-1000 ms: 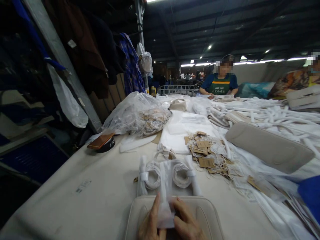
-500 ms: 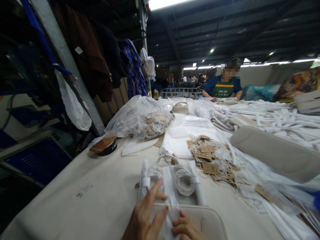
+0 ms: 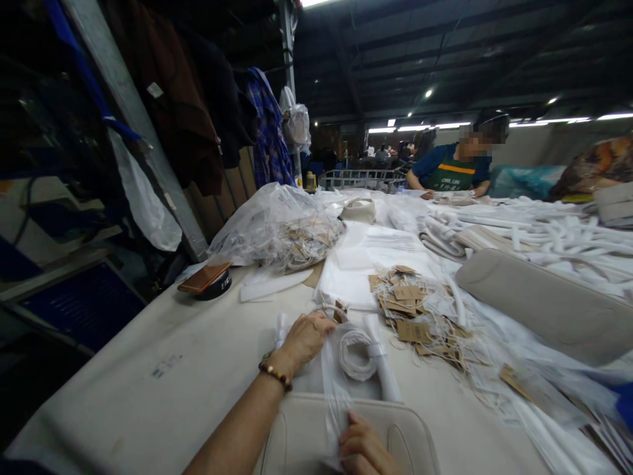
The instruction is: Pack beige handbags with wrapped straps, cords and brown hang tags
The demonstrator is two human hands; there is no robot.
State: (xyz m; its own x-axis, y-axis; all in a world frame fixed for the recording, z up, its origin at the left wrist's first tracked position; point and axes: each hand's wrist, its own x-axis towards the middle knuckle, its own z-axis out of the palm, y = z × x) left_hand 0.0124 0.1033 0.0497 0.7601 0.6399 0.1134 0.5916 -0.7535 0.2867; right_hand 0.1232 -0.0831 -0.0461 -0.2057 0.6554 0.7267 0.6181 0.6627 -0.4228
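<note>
A beige bag [image 3: 299, 429] lies at the near edge, with a clear plastic strip [image 3: 336, 389] running over it. Above its edge sit wrapped white handles and a coiled white strap [image 3: 357, 356]. My left hand [image 3: 307, 335] reaches across to the far end of the strip, fingers pressed together at its top; what they pinch is too small to make out. A beaded bracelet circles that wrist. My right hand [image 3: 364, 446] is curled at the strip's near part, holding it against the bag.
Brown paper tags [image 3: 413, 307] with strings lie right of centre. A plastic bag of tags [image 3: 281, 227], a phone [image 3: 204, 277] on a black roll and a long beige piece [image 3: 539, 303] lie around. A person in a green apron [image 3: 451, 177] works across the table.
My left hand has moved forward from the middle of the strip to its far end, and its spread fingers have come together. My right hand stays near the same spot. The person across leans further right.
</note>
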